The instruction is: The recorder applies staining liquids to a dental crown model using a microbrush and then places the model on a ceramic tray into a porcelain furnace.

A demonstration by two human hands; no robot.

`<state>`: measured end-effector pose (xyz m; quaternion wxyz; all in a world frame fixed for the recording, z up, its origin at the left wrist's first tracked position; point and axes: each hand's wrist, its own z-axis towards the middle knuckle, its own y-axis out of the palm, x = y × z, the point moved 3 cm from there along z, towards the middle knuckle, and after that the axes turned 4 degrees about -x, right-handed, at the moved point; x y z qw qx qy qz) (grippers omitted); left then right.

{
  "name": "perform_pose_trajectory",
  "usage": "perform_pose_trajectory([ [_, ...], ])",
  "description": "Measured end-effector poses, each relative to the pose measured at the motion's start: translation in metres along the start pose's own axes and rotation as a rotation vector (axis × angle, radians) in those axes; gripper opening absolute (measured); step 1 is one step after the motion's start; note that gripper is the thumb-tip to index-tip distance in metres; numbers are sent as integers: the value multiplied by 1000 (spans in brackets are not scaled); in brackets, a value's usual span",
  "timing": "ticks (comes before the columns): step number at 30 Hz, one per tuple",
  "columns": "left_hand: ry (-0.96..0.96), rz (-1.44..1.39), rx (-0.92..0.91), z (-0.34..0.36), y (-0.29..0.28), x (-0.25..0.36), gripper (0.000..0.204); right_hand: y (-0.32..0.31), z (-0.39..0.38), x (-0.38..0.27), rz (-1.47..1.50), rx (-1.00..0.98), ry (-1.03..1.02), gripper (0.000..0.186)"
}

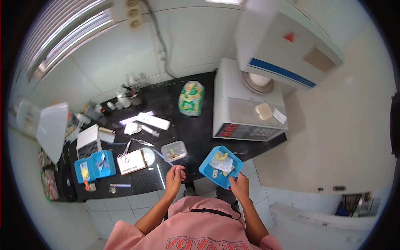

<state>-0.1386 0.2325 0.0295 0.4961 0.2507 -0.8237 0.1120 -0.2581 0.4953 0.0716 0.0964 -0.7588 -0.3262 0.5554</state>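
Observation:
My right hand (239,186) grips the near right rim of a blue plastic tray (204,167), thumb over the edge. It sits tilted at the counter's front edge. Inside lie a white printed packet (221,161), pale yellow curved pieces (221,156) and a small white strip (215,173). My left hand (176,174) hangs over the counter edge with its fingers curled; whatever they hold, if anything, is hidden. Just beyond it are a thin blue stick (160,155) and a clear plastic box (174,151) with small pieces in it.
The black counter (196,132) carries a green-and-yellow package (191,98), a white appliance (243,121) at right, a clipboard-like pad (132,162), metal scissors-like tools (127,148), a syringe (149,130) and an open blue case (95,166). Several bottles (123,100) line the back. A white cabinet (287,46) overhangs at right.

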Motion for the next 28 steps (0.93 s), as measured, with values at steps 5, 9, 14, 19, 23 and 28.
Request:
perform_pose_trajectory([
  [5,-131,74,-555,7,81,56,75,-52,-29,-18,-150,17,-55,25],
  [9,-129,478,-875,11,150,85,81,-98,-44,7,-202,23,-89,32],
  [14,-61,530,-870,-13,216,65,78,-152,-62,60,-134,76,-89,42],
  [19,-277,426,-861,-30,324,8,85,-239,-112,138,189,196,13,52],
  [23,-234,605,-1163,-44,414,-41,81,-308,-174,218,297,506,35,45],
  [28,-371,675,-1223,-95,552,-63,80,-352,-259,334,231,921,358,37],
])
